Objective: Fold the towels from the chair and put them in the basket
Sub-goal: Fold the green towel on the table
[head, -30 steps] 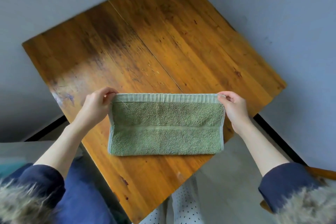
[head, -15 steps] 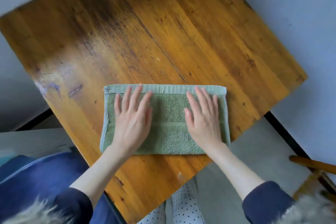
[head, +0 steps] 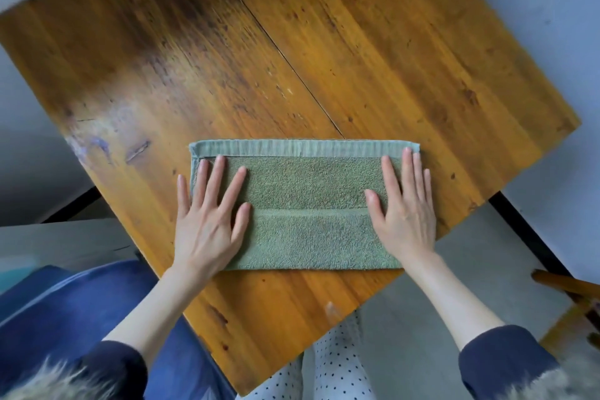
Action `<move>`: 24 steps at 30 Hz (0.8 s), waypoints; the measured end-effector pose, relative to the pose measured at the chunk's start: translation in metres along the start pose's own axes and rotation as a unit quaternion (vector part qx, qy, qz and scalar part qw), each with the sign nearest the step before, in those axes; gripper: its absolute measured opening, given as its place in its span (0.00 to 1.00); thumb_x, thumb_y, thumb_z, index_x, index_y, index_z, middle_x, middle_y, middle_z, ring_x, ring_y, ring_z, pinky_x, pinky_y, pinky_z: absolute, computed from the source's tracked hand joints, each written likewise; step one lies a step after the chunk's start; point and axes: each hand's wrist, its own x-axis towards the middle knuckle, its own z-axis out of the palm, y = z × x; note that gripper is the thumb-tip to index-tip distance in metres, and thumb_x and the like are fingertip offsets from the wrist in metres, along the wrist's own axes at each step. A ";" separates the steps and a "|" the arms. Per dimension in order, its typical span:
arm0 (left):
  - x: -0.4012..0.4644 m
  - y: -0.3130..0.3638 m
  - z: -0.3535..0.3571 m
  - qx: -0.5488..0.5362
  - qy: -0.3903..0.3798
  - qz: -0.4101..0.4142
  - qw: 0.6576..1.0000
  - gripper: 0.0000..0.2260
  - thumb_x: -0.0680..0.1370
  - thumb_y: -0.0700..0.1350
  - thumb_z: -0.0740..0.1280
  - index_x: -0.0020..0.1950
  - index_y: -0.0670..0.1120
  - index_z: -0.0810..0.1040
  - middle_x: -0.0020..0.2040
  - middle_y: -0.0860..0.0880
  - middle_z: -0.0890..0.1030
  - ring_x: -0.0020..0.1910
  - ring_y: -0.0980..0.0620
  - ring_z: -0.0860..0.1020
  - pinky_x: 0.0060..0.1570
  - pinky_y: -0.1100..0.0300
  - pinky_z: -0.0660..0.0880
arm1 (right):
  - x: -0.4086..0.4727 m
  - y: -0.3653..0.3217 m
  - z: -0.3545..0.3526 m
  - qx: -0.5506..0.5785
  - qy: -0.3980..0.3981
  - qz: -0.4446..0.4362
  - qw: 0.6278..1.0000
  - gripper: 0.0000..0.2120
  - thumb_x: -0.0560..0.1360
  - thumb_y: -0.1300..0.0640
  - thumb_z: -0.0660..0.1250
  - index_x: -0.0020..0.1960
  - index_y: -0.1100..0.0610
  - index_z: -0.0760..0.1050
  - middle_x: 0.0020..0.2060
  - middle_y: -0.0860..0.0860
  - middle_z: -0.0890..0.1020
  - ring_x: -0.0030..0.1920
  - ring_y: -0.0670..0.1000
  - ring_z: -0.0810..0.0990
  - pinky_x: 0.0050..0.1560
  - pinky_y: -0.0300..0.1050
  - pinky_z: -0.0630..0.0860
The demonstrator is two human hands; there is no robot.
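A green towel [head: 305, 204], folded into a long rectangle, lies flat on the wooden table [head: 292, 58] near its front corner. My left hand [head: 207, 221] presses flat on the towel's left end, fingers spread, its little finger over the towel's edge onto the wood. My right hand [head: 406, 211] presses flat on the right end, fingertips reaching the ribbed hem at the far edge. Neither hand grips anything. No basket is in view.
A blue fabric thing [head: 65, 312] sits low at the left beside the table. Part of a wooden chair [head: 571, 289] shows at the right edge. Grey floor [head: 487, 253] and a black strip lie beyond the table's corner.
A second ago both hands pinched the towel's far corners. They laid it down, then slid flat from the towel's middle outward to its two ends.
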 end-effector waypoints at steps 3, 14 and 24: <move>0.007 0.006 0.001 -0.009 0.003 -0.010 1.000 0.24 0.79 0.55 0.50 0.74 0.51 0.61 0.76 0.43 0.58 0.75 0.41 0.54 0.72 0.42 0.45 | 0.002 -0.004 0.003 0.004 0.007 0.000 1.000 0.28 0.78 0.46 0.50 0.74 0.59 0.59 0.74 0.62 0.55 0.75 0.57 0.50 0.74 0.55 0.47; -0.018 0.014 0.006 -0.023 0.016 -0.031 0.999 0.23 0.80 0.51 0.48 0.75 0.50 0.58 0.76 0.43 0.58 0.75 0.43 0.52 0.71 0.39 0.46 | -0.036 -0.041 0.002 0.002 -0.042 -0.018 0.999 0.27 0.79 0.47 0.48 0.76 0.54 0.52 0.75 0.57 0.52 0.75 0.55 0.48 0.74 0.57 0.42; -0.085 0.000 0.010 -0.070 -0.017 -0.118 0.990 0.24 0.79 0.53 0.50 0.75 0.48 0.60 0.76 0.43 0.57 0.75 0.42 0.50 0.70 0.37 0.49 | -0.084 -0.087 0.013 -0.014 -0.096 -0.107 0.990 0.26 0.78 0.47 0.51 0.74 0.50 0.55 0.74 0.55 0.56 0.75 0.57 0.54 0.70 0.66 0.47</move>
